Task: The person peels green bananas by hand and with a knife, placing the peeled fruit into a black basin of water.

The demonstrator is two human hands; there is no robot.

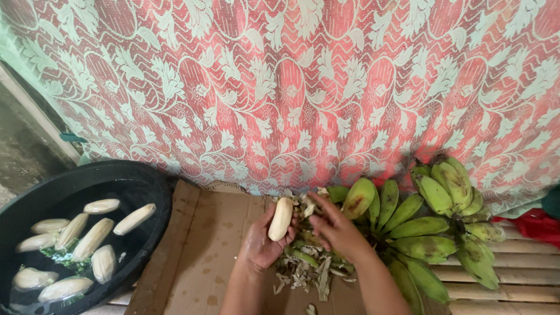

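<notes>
My left hand [259,245] grips a pale peeled banana [280,219], held upright over a sheet of brown cardboard [201,256]. My right hand [332,226] is beside it, fingers curled at the banana's top end among bits of peel; I cannot tell whether it pinches a strip. Beneath both hands lies a heap of green and tan peelings [309,265]. Just right of my right hand is a bunch of green unpeeled bananas [408,230].
A black round basin [149,189] of water at the left holds several peeled bananas [93,236]. A red and white lace curtain [303,87] hangs behind. Bamboo slats [519,274] form the surface at the right, with red cloth [534,224] at the edge.
</notes>
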